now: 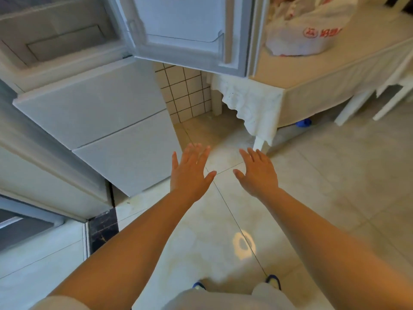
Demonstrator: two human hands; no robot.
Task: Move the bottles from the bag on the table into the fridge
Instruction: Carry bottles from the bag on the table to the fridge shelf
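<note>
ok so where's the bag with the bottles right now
In the head view the bag sits at the upper right on the table, just right of the open fridge door and well beyond both empty hands.

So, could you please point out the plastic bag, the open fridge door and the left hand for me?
plastic bag [299,39]: head view, on its white front.
open fridge door [185,25]: head view, on its inner panel.
left hand [190,173]: head view, on the back of the hand.
</note>
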